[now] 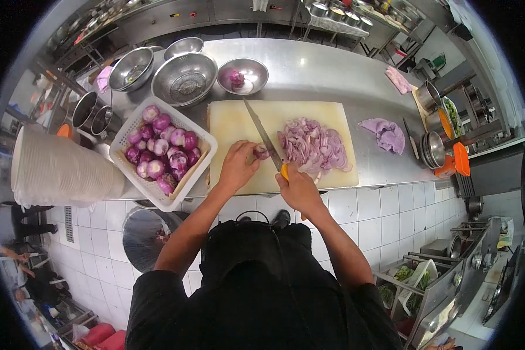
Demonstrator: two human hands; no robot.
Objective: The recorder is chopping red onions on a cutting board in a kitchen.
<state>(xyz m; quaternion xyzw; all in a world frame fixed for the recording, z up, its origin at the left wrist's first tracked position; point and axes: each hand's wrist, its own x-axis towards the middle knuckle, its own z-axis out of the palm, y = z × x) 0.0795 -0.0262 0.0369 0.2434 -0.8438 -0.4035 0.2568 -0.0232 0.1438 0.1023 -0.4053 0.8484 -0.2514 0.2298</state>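
Observation:
On a pale cutting board (234, 114), my left hand (238, 165) holds a piece of red onion (261, 151) at its fingertips. My right hand (300, 189) grips the yellow handle of a kitchen knife (262, 131), whose blade lies close to the right of the onion piece and points away from me. A heap of sliced red onion (313, 144) lies on the board to the right of the blade. Left of the board, a white plastic basket (203, 144) holds several peeled red onions (160, 147).
Steel bowls (184, 78) stand behind the basket; a smaller steel bowl (243, 76) holds an onion. A stack of pale containers (65, 166) stands left. Right are a purple cloth (383, 134) and another knife (411, 138). A lined bin (146, 238) stands below the table edge.

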